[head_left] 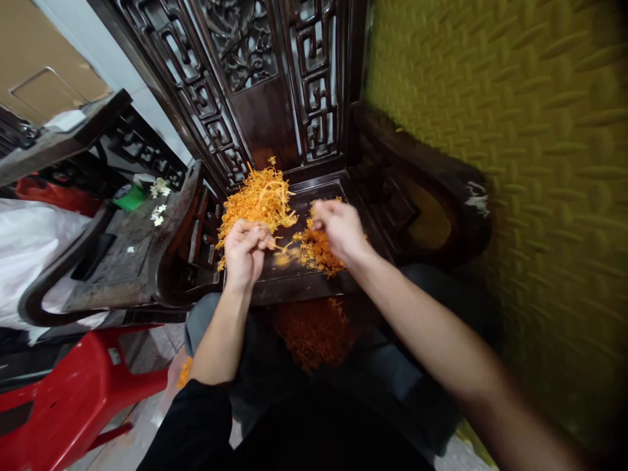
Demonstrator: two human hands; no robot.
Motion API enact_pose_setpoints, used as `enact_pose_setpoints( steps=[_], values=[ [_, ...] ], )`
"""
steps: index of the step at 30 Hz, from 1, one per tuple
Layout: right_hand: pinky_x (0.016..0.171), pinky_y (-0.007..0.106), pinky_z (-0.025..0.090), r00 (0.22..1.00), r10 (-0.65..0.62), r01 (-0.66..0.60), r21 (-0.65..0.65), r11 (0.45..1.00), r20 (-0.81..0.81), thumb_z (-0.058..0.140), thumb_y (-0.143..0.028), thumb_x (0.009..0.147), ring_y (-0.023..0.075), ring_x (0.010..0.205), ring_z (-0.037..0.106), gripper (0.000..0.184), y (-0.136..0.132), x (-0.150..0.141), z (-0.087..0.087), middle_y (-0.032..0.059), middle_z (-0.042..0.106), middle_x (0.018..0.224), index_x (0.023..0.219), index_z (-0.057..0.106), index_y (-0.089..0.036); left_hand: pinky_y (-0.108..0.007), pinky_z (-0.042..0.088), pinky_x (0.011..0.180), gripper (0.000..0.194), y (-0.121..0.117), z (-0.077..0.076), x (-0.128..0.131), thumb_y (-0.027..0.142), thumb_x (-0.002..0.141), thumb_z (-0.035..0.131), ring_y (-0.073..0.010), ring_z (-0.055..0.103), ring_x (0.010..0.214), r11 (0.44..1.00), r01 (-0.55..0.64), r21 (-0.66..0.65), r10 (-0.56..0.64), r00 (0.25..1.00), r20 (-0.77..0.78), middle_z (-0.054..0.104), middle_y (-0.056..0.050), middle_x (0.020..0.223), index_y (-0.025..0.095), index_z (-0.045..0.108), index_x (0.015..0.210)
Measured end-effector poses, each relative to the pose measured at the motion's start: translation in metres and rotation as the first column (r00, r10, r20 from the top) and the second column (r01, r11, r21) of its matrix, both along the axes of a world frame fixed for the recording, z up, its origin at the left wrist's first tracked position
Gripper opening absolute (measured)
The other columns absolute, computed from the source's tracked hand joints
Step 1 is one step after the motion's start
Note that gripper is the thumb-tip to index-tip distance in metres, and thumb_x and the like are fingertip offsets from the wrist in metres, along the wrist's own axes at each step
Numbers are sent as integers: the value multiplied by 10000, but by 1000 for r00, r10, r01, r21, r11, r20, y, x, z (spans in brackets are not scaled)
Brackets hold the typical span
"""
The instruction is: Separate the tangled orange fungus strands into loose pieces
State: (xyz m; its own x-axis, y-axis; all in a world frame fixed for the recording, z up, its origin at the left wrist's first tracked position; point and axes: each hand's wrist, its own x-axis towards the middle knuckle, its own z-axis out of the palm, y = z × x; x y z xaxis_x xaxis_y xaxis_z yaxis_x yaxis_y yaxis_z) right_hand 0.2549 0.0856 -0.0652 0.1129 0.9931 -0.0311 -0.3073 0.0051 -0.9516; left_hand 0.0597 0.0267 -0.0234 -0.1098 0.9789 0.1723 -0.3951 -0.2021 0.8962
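My left hand (246, 254) is closed in a pinch on a thin, branching orange sprig (283, 248), whose strands reach right toward the other hand. Just behind it, a large heap of similar orange sprigs (260, 199) lies on the dark wooden seat (275, 286). My right hand (341, 227) hovers over a smaller orange pile (320, 252) with its fingers curled together. What those fingers hold, if anything, I cannot make out. Below the seat's front edge, between my knees, sits another reddish-orange mass (318, 333) in shadow.
The seat has a carved lattice back (260, 91) and curved armrests (441, 170). A yellow-green textured wall (515, 131) stands close on the right. To the left are a wooden side surface (132, 261) with pale scraps, a white bag (29, 255) and a red plastic stool (73, 392).
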Motion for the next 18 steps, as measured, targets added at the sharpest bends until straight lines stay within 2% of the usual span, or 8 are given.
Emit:
enact_pose_setpoints(
  steps=[2, 4, 8, 10, 11, 13, 15, 18],
  values=[
    [565, 272, 470, 979, -188, 191, -38, 981, 75, 688, -441, 898, 98, 512, 467, 365, 16, 26, -5, -27, 535, 620, 672, 523, -206, -217, 473, 558, 466, 2, 4, -6, 327, 660, 932, -65, 461, 536, 997, -60, 42, 59, 998, 33, 547, 46, 653, 191, 493, 739],
    [588, 281, 482, 923, -125, 143, -24, 989, 364, 676, -347, 904, 122, 542, 533, 259, 25, 48, -10, 5, 596, 636, 711, 606, -189, -208, 480, 568, 458, 5, 4, -12, 303, 662, 929, -68, 495, 555, 995, -83, 47, 81, 996, 45, 573, 36, 672, 187, 493, 743],
    [796, 343, 532, 439, 119, -54, -106, 993, 891, 792, -219, 777, 211, 780, 672, 63, 21, 54, -19, 76, 721, 791, 798, 757, -170, -197, 504, 575, 420, 10, -5, -16, 287, 674, 918, -69, 537, 566, 998, -56, 2, 56, 998, 37, 597, 26, 690, 175, 520, 747],
    [921, 400, 526, 329, 49, -97, -17, 995, 943, 803, -225, 783, 277, 996, 678, 98, 13, 41, -18, 130, 745, 1019, 861, 786, -169, -202, 521, 584, 402, 12, -9, -15, 289, 681, 912, -71, 553, 568, 997, -73, 13, 73, 997, 30, 609, 26, 699, 174, 535, 756],
    [972, 422, 515, 363, -11, -133, 64, 989, 932, 779, -264, 829, 293, 1080, 661, 119, 8, 32, -16, 147, 733, 1114, 894, 791, -166, -206, 526, 582, 396, 12, -12, -15, 293, 687, 909, -72, 557, 564, 996, -89, 23, 88, 996, 21, 615, 27, 700, 175, 539, 759],
    [990, 421, 523, 561, -27, -225, 183, 957, 828, 664, -390, 947, 269, 1105, 661, 265, -3, 14, -8, 145, 723, 1181, 1011, 784, -163, -221, 537, 586, 383, 13, -16, -13, 303, 702, 900, -78, 564, 553, 991, -126, 48, 127, 992, -12, 628, 29, 697, 179, 544, 768],
    [874, 379, 572, 719, 159, -355, 162, 921, 677, 609, -503, 973, 218, 945, 705, 438, -16, -3, 0, 113, 757, 1083, 1237, 718, -171, -235, 548, 606, 360, 14, -21, -11, 316, 731, 886, -86, 583, 561, 982, -166, 87, 172, 983, -63, 644, 28, 703, 182, 557, 794],
    [653, 302, 564, 724, 370, -476, 33, 879, 583, 747, -502, 874, 173, 684, 688, 648, -32, -22, 5, 58, 761, 838, 1409, 609, -164, -252, 560, 657, 312, 15, -28, -9, 345, 796, 847, -100, 636, 607, 962, -218, 162, 245, 954, -175, 680, 15, 755, 184, 587, 854]
  ],
)
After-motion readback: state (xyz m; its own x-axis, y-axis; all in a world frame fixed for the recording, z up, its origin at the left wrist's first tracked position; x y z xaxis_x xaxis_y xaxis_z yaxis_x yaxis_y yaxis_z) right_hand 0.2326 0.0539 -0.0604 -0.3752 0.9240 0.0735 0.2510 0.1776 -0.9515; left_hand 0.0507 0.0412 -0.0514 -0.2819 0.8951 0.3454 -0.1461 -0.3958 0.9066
